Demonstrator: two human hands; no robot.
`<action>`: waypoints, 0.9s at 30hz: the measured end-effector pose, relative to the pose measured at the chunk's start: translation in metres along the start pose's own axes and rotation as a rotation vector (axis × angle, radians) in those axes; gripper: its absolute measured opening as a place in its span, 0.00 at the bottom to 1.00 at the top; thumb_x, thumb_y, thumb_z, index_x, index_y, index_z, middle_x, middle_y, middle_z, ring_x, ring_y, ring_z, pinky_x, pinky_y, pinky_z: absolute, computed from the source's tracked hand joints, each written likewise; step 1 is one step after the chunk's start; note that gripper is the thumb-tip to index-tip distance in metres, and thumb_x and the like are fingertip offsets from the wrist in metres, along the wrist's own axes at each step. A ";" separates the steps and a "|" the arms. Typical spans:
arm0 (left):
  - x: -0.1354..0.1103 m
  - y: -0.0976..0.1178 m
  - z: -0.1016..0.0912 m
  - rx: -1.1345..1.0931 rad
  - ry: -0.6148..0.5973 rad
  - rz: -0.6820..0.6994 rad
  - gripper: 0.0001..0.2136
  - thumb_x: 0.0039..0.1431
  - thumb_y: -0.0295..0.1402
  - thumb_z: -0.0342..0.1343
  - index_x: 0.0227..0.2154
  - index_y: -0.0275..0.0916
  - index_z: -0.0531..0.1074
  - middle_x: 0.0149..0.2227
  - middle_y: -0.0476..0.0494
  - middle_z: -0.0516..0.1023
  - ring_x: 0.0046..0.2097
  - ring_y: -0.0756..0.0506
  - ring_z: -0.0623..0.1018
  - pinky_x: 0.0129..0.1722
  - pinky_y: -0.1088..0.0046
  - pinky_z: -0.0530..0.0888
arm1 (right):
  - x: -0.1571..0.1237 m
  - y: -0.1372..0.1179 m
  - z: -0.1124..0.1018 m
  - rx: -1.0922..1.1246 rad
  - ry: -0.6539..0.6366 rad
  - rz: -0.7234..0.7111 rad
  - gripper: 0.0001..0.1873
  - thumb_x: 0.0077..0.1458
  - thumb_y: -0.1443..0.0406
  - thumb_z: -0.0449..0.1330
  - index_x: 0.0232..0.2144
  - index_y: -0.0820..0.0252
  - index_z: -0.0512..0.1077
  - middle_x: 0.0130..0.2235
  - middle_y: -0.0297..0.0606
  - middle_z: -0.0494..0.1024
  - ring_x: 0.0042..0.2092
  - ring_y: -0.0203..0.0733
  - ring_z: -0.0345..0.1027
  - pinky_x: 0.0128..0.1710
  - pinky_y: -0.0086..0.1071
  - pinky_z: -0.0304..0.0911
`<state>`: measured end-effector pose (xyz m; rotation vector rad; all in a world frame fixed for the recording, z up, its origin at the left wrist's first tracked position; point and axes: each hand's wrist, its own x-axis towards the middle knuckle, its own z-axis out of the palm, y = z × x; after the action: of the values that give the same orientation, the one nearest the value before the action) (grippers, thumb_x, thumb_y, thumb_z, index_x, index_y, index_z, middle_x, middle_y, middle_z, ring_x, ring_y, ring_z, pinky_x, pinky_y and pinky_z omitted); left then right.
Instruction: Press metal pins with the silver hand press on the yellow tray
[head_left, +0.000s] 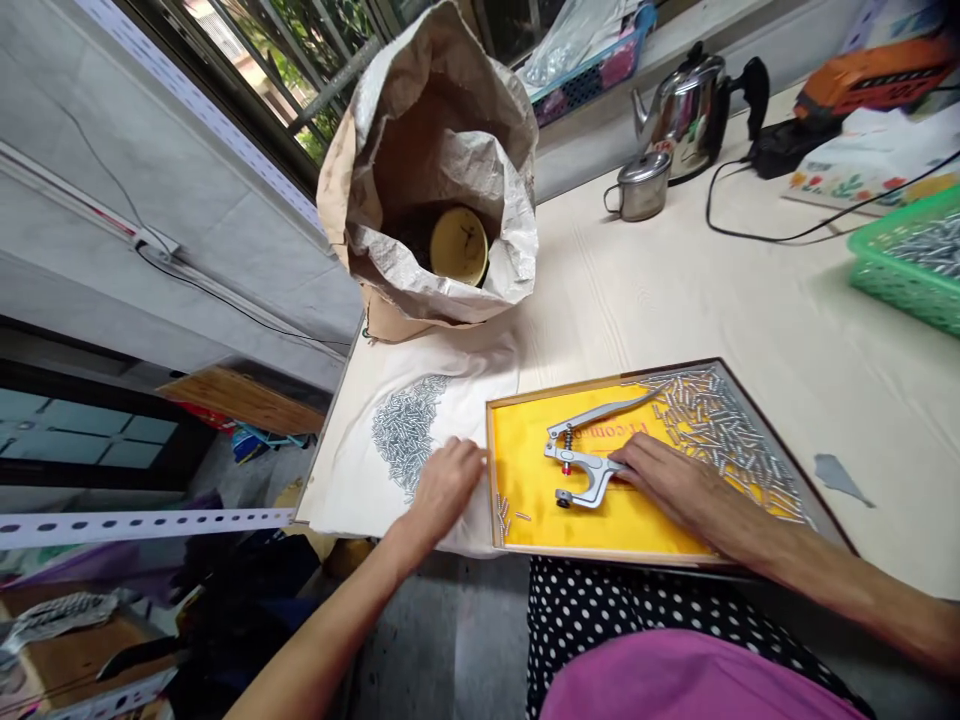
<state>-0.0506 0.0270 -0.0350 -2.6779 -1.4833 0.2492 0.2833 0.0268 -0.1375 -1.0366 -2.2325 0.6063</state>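
Note:
A yellow-lined tray (pixel 600 525) with a wooden frame lies at the table's near edge. In it rest silver metal pliers (pixel 589 450) and a heap of small metal pins (pixel 720 425). My right hand (pixel 664 478) lies on the tray with its fingers curled around the pliers' lower handle. My left hand (pixel 446 485) rests on a white cloth (pixel 360 490) just left of the tray, fingers bent down at the edge of a second pile of small metal pins (pixel 405 430); whether it holds any is hidden.
A big paper sack (pixel 435 150) with a yellow cup (pixel 459 245) inside stands behind the cloth. Farther back are a small steel mug (pixel 641 185), a kettle (pixel 686 110) with a black cord, and a green basket (pixel 904 265) of metal parts at right.

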 end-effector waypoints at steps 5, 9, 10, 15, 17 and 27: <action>0.041 -0.077 0.015 0.125 -0.064 -0.420 0.13 0.70 0.28 0.45 0.42 0.37 0.76 0.44 0.37 0.74 0.49 0.39 0.71 0.39 0.66 0.69 | -0.001 -0.001 0.010 -0.018 -0.035 -0.051 0.13 0.71 0.60 0.48 0.39 0.55 0.70 0.36 0.35 0.71 0.37 0.39 0.68 0.37 0.33 0.62; 0.063 -0.102 0.028 0.163 -0.158 -0.396 0.14 0.69 0.27 0.44 0.42 0.37 0.76 0.45 0.35 0.74 0.51 0.38 0.69 0.39 0.66 0.70 | 0.000 0.000 0.012 -0.118 0.002 -0.099 0.13 0.70 0.61 0.49 0.37 0.55 0.70 0.34 0.35 0.71 0.35 0.40 0.65 0.35 0.34 0.58; 0.066 -0.104 0.030 0.165 -0.164 -0.376 0.14 0.68 0.26 0.43 0.41 0.37 0.75 0.45 0.35 0.74 0.51 0.38 0.69 0.39 0.66 0.70 | 0.001 0.000 0.013 -0.142 -0.001 -0.107 0.12 0.70 0.61 0.49 0.37 0.55 0.70 0.34 0.35 0.71 0.35 0.40 0.65 0.35 0.35 0.58; 0.067 -0.112 0.035 0.137 -0.166 -0.340 0.14 0.66 0.24 0.42 0.35 0.34 0.74 0.44 0.31 0.74 0.51 0.36 0.70 0.40 0.64 0.70 | 0.006 -0.004 0.011 -0.226 -0.054 -0.097 0.11 0.69 0.64 0.50 0.36 0.57 0.70 0.35 0.38 0.72 0.37 0.43 0.63 0.37 0.37 0.56; 0.067 -0.112 0.032 0.085 -0.126 -0.357 0.13 0.65 0.26 0.43 0.34 0.36 0.74 0.43 0.31 0.75 0.50 0.35 0.70 0.42 0.63 0.70 | 0.008 -0.006 0.009 -0.237 -0.071 -0.087 0.09 0.68 0.65 0.51 0.36 0.58 0.70 0.35 0.39 0.73 0.38 0.44 0.63 0.38 0.37 0.56; 0.047 0.043 -0.019 -1.108 -0.046 -0.654 0.15 0.51 0.45 0.62 0.32 0.36 0.78 0.30 0.46 0.79 0.25 0.50 0.71 0.24 0.75 0.67 | 0.015 -0.015 -0.011 -0.231 -0.247 -0.079 0.07 0.67 0.70 0.50 0.38 0.58 0.67 0.38 0.38 0.71 0.41 0.43 0.59 0.40 0.36 0.53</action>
<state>0.0134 0.0439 -0.0273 -2.4690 -3.0273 -0.7703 0.2748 0.0318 -0.1157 -1.0248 -2.5964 0.4711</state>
